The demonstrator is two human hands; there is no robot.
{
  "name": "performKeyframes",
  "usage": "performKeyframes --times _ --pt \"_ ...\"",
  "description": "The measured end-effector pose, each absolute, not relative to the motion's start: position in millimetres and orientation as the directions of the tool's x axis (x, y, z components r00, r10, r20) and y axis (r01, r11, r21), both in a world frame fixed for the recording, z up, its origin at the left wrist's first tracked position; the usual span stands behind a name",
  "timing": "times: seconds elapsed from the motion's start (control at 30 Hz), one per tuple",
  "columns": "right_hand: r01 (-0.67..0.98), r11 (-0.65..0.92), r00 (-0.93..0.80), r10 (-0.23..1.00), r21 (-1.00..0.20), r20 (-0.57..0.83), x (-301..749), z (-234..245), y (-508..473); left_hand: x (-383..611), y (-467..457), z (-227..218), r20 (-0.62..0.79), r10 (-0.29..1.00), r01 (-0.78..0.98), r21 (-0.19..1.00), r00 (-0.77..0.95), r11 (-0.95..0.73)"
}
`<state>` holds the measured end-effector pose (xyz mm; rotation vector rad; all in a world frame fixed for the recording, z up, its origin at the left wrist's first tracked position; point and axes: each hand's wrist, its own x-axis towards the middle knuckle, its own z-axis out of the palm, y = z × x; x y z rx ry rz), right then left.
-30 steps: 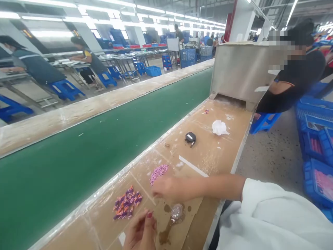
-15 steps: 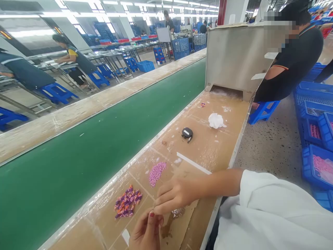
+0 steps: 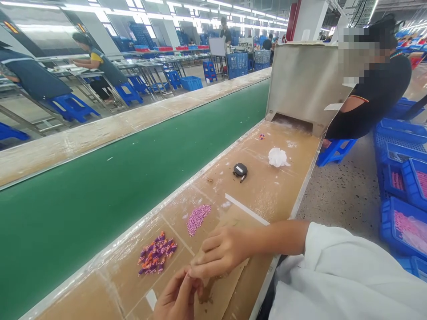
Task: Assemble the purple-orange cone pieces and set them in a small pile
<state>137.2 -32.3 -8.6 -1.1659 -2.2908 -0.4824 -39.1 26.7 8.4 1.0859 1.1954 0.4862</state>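
My right hand [image 3: 220, 251] reaches in from the right over the brown taped worktop [image 3: 267, 195], fingers curled, its fingertips pinched together against those of my left hand [image 3: 176, 298] at the bottom edge. Whatever sits between the fingertips is too small to make out. Just left of the hands lies a pile of small purple and orange pieces [image 3: 155, 258]. A heap of tiny pink beads [image 3: 197, 218] lies a little farther up the worktop.
A green conveyor belt [image 3: 116, 186] runs along the left. Farther up the worktop lie a small black case [image 3: 240, 170] and a crumpled white wad [image 3: 278, 157], before a metal hood [image 3: 303, 84]. A person in black [image 3: 376, 98] sits at right; blue crates [image 3: 403, 186] stand beside.
My right hand drew back from the pink beads toward my left hand and the fingertips met. It now covers the clear round spot on the worktop.
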Motion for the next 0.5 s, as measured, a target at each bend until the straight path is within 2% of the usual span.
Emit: performKeyframes --times 0.1,0.27,0.4,0.5 --pt "0.814 0.572 -0.432 0.712 -0.1 0.554 134.6 -9.5 -30.2 -38.9 20.2 10.6 -0.409 0.845 0.197 0.911 0.343 0.361" --pt "0.758 0.49 -0.259 0.832 -0.43 0.492 125.7 -10.5 -25.0 -42.9 11.4 8.1 0.003 0.93 0.293 0.949 0.366 -0.118" --pt "0.669 0.493 -0.202 0.841 -0.556 0.502 121.7 -8.3 -24.5 -39.4 7.6 -4.1 0.347 0.887 0.163 0.899 0.303 -0.407" --pt "0.603 0.512 -0.18 0.835 -0.612 0.52 120.7 -7.3 -25.9 -37.9 5.6 -14.8 0.434 0.862 0.128 0.87 0.264 -0.477"
